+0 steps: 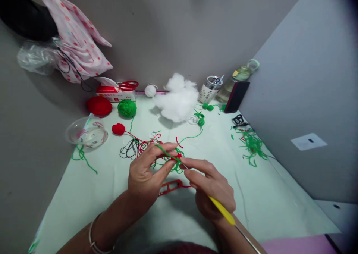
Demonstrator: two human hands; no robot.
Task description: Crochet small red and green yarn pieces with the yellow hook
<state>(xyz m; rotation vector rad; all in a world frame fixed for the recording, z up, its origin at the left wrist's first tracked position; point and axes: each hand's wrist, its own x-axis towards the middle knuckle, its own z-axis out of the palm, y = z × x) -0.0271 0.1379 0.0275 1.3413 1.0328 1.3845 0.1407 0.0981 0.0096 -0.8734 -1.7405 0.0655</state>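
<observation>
In the head view, the left hand (145, 173) is over the middle of the surface (268, 205), its fingers pinched on a small red-and-green piece (177, 158) of yarn work, with a green strand (165, 150) laid across the forefinger. The right hand (214, 188) has its fingers clamped on a yellow-handled crochet hook (223, 210), whose slim tip points left into or just beside the piece; whether it carries a loop cannot be told.

The piece looks under way rather than finished: some red and green is already worked together, but it is small, and the strand over the forefinger suggests stitches are left to make. How many cannot be judged, since the fingers hide much of it.

Small green balls (207, 107) on the far right seem already worked into shape. The white stuffing (179, 101) at the far middle lies in a loose heap, apart from the hands. A green yarn ball (127, 108) and a small red yarn ball (118, 129) sit far left, and green clippings (253, 144) lie on the right, probably from trimming already done. Near the left hand is a red plastic pin (175, 185).
</observation>
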